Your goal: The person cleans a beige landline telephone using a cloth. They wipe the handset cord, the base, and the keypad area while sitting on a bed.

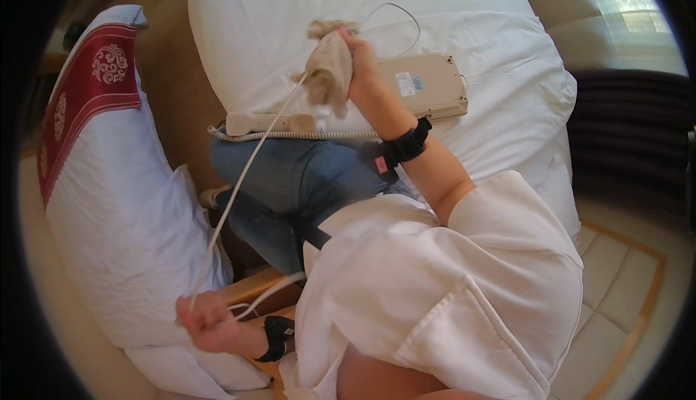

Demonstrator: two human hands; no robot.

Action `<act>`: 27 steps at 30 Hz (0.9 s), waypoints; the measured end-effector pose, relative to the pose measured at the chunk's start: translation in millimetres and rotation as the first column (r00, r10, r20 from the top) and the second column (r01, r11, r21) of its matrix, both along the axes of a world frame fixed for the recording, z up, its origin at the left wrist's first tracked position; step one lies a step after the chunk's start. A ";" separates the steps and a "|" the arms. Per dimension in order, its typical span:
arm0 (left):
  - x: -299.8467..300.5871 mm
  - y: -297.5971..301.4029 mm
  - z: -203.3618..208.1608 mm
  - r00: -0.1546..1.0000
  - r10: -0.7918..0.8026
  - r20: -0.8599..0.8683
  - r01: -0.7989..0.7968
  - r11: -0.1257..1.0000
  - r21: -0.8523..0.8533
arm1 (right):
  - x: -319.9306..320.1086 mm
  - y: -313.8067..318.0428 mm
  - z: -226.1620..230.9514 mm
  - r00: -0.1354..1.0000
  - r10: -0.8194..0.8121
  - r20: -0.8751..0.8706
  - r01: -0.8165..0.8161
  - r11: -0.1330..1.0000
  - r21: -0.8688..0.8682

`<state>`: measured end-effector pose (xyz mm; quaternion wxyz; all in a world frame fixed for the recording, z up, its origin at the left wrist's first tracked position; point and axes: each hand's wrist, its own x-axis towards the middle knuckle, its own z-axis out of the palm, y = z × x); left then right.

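A thin white cord (250,166) runs taut between my two hands. My left hand (210,320), low at the left, is closed round it, and a loose loop of cord trails from the fist towards my body. Up over the bed, my right hand (360,59) grips a crumpled beige cloth (330,70), which is wrapped about the cord's upper part. Beyond the cloth the cord curves on across the sheet. Right of that hand lies a beige desk telephone (435,88), underside up. Its handset (268,123) rests at the bed's near edge, with a coiled cord along it.
The white-sheeted bed (493,30) spreads in front of me. At the left stands a second white bed (123,240) with a red patterned runner (94,73). My jeans-clad legs (290,175) lie between the beds. A dark ribbed surface (627,146) and a curtained window are at the right.
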<state>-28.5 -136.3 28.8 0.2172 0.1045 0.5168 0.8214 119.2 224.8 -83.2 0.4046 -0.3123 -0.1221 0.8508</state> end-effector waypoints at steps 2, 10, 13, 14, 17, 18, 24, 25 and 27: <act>1.1 -13.1 22.9 0.985 0.162 -0.053 -0.159 0.986 0.058 | 11.0 12.5 -9.9 0.999 -0.035 0.001 0.035 0.999 -0.004; -74.3 -182.0 40.6 0.647 0.133 -0.751 -0.534 0.782 -0.321 | 50.4 60.9 -21.9 0.973 -0.228 0.015 0.223 0.961 0.163; -46.7 -141.5 52.4 0.299 -0.125 -0.946 -0.895 0.306 -0.323 | 50.1 62.7 -16.8 0.952 -0.224 0.209 0.181 0.962 0.203; -39.0 -127.5 56.1 0.260 -0.154 -0.953 -0.927 0.236 -0.291 | 66.1 77.6 -25.7 0.977 -0.182 0.109 0.146 0.949 0.279; -36.6 -122.6 56.9 0.345 -0.063 -0.936 -0.891 0.292 -0.348 | 111.3 124.2 -65.0 0.987 -0.161 0.031 0.135 0.906 0.401; -41.7 -139.5 56.8 0.362 -0.086 -0.928 -0.867 0.335 -0.369 | 111.7 123.8 -61.6 0.965 -0.227 0.129 0.161 0.905 0.394; -32.4 -148.2 50.0 0.445 0.084 -0.892 -0.896 0.053 -0.442 | 119.5 112.2 -38.7 0.957 -0.272 0.103 0.234 0.930 0.285; -33.6 -148.2 48.9 0.458 0.143 -0.877 -0.888 0.027 -0.459 | 138.0 117.1 -47.3 0.980 -0.197 0.016 0.185 0.943 0.277; -40.6 -151.9 49.4 0.494 0.115 -0.862 -0.866 -0.021 -0.500 | 157.4 118.9 -51.2 0.990 -0.128 -0.063 0.139 0.958 0.250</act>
